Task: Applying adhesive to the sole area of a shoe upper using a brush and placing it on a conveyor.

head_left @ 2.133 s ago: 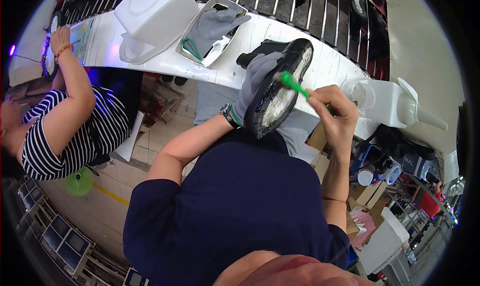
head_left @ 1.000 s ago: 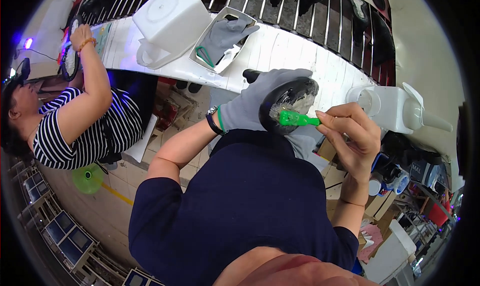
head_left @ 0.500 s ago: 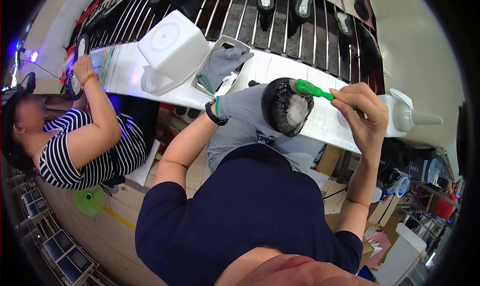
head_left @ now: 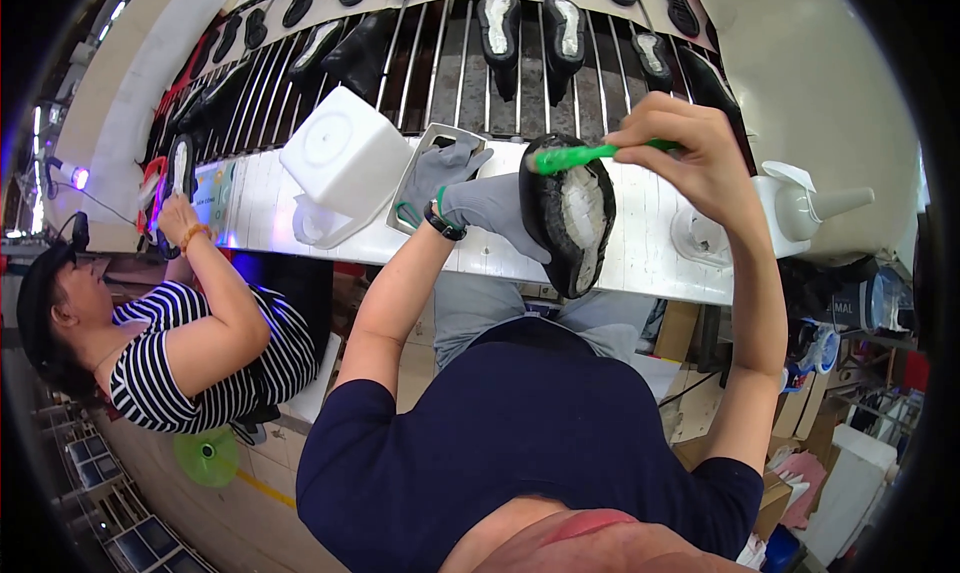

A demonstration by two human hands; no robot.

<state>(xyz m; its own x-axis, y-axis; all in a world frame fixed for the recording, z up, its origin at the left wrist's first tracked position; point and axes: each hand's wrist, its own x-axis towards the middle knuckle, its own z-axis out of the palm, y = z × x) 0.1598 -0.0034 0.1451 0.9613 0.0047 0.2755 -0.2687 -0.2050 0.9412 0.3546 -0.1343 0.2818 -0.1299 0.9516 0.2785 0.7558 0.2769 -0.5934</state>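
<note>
A black shoe upper [head_left: 572, 208], its white underside turned up, is held over the table's front edge. My left hand [head_left: 492, 213], in a grey glove, grips it from the left side, and the shoe hides some of the fingers. My right hand [head_left: 680, 151] is bare and pinches the handle of a green brush [head_left: 580, 157]. The brush head touches the dark rim at the shoe's upper left. Just right of the shoe, a small round white dish [head_left: 700, 237] sits on the table.
Behind the white table [head_left: 400, 248], a rack of metal bars [head_left: 455, 73] carries several shoes and soles. A white square container [head_left: 345, 153] and a box with a grey glove [head_left: 440, 168] stand left. A white bottle with a spout [head_left: 800, 208] is right. A co-worker [head_left: 200, 323] holds a shoe piece.
The shoe has turned in my left hand and shows its long white underside instead of one rounded end. My right hand has moved up and left with the brush across the rim.
</note>
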